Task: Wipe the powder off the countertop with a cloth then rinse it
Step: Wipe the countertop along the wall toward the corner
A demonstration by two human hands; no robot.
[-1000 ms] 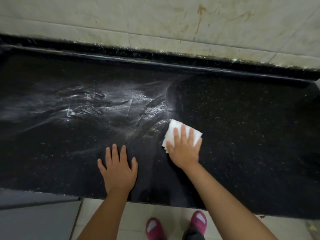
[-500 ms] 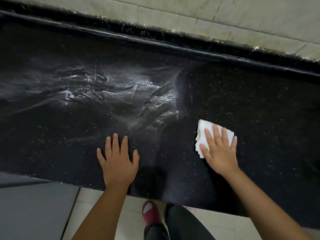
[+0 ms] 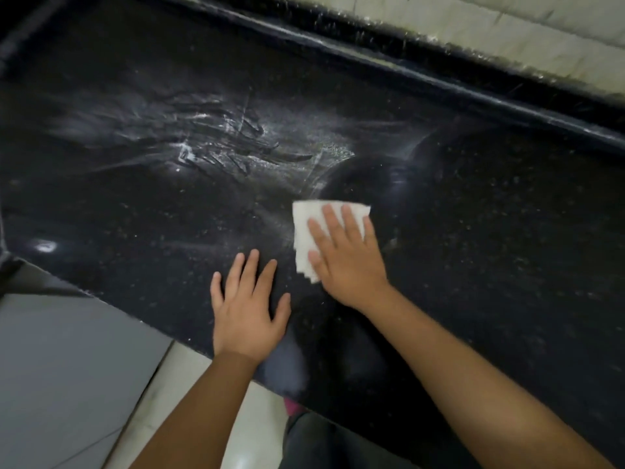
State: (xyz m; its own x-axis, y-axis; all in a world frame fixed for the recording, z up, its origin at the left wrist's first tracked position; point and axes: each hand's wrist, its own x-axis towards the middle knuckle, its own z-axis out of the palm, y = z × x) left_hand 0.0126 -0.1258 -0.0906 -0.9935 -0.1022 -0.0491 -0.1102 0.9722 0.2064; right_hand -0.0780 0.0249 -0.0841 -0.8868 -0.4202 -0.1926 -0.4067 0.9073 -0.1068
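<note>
**Cloth flat under R hand, powder at 11 o'clock**

I'm looking down at the black countertop (image 3: 473,248), which runs corner to corner across my view. My right hand (image 3: 348,262) lies palm-down on the white cloth (image 3: 304,228), fingers straight and spread, pressing it flat to the stone, not curled round it. Cloth is folded, showing past my fingertips at 12 o'clock and past the thumb side at 9 o'clock; lower corner pokes out by the thumb.

My left hand (image 3: 248,311) sits just beside it at 8 o'clock from the cloth, palm flat on the counter, fingers relaxed and splayed, holding nothing. The two hands are near each other but not touching.

Powder (image 3: 230,143): white smears and scratchy streaks, thickest at 11 o'clock from the cloth, fading out toward 9 o'clock. A curved sweep mark edges the smear right above the cloth, w/ darker, cleaner stone at 1 to 3 o'clock.

Raised black backsplash lip (image 3: 439,76) along the far edge, pale wall tiles (image 3: 507,22) behind it at 1 o'clock. Grey cabinet front (image 3: 61,367) at 7 o'clock, light floor tile (image 3: 209,401) betw. my forearms. No containers that I can see.
</note>
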